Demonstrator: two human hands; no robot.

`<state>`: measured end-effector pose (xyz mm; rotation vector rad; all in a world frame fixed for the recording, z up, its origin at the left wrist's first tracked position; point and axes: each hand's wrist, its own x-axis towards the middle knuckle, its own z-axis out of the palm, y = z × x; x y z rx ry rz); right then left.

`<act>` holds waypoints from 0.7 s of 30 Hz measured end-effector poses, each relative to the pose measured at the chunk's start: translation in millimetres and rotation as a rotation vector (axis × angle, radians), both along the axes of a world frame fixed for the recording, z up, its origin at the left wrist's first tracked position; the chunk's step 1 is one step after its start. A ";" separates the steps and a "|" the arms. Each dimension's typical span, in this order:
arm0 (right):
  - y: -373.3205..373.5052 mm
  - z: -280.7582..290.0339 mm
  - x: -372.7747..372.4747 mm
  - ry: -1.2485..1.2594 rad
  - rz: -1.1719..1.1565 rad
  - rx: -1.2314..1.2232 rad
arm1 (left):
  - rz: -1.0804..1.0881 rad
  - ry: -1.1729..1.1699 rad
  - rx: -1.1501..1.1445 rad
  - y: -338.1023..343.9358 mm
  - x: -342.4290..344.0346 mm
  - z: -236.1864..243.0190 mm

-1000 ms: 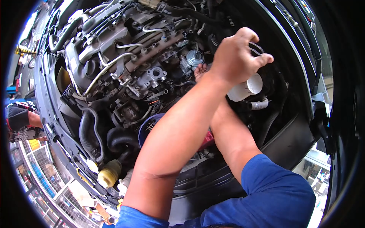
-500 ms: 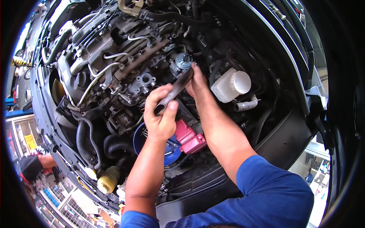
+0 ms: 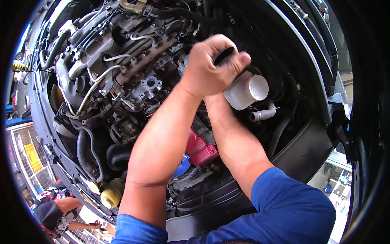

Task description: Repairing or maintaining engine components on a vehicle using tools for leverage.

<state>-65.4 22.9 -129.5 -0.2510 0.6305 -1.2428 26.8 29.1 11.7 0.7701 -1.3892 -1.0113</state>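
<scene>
The left hand (image 3: 213,67) is curled into a loop, thumb and fingers wrapped around a dark tubular piece (image 3: 224,55), whose rounded end shows as a dark oval within the grip. This piece is located over the engine bay, up and to the left of the white fluid reservoir (image 3: 237,96) in the view; its remaining length is concealed. The right forearm (image 3: 239,138) enters from the lower right and passes behind the left wrist. The right hand is hidden by the left, so its opening and any hold cannot be determined. The reservoir carries a round, pale cap (image 3: 258,88), with a grey hose fitting (image 3: 263,114) just below. Between the forearms sits a red plastic box-shaped part (image 3: 202,151), just beside a blue round-edged item (image 3: 181,166) partly covered by the left forearm. Left of the hands, the engine presents a metal flange (image 3: 151,83) with a round bore, a brownish rail (image 3: 144,62) and bent metal pipes (image 3: 98,87). A yellowish reservoir (image 3: 112,193) stands near the front edge. At lower left, a co-worker (image 3: 50,213) appears beside wire-mesh shelving (image 3: 40,173).
</scene>
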 end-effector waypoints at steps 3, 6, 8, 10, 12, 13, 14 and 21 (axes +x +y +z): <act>-3.9 -32.9 -23.6 -0.073 0.083 -0.098 | -0.014 0.016 0.127 -5.0 8.1 -1.0; -22.5 -50.3 -12.1 0.285 -0.111 0.282 | -0.036 -0.041 0.000 11.7 19.7 -17.7; -4.4 -28.5 24.8 0.377 -0.114 0.369 | 0.037 -0.132 -0.052 56.1 60.5 -38.8; 1.3 -23.4 22.7 0.447 -0.001 0.500 | 0.151 -0.267 -0.156 94.7 86.4 -63.6; -5.3 -36.6 17.4 0.654 -0.073 0.467 | 0.259 -0.399 -0.193 117.2 95.9 -83.4; -10.7 -54.8 7.4 0.665 -0.109 0.408 | 0.310 -0.436 -0.211 121.1 95.2 -91.8; -10.2 -55.1 12.2 0.659 -0.103 0.403 | 0.314 -0.486 -0.158 129.4 101.3 -99.0; 2.6 -29.8 22.7 0.024 0.017 0.238 | 0.183 -0.088 -0.146 74.6 51.7 -49.4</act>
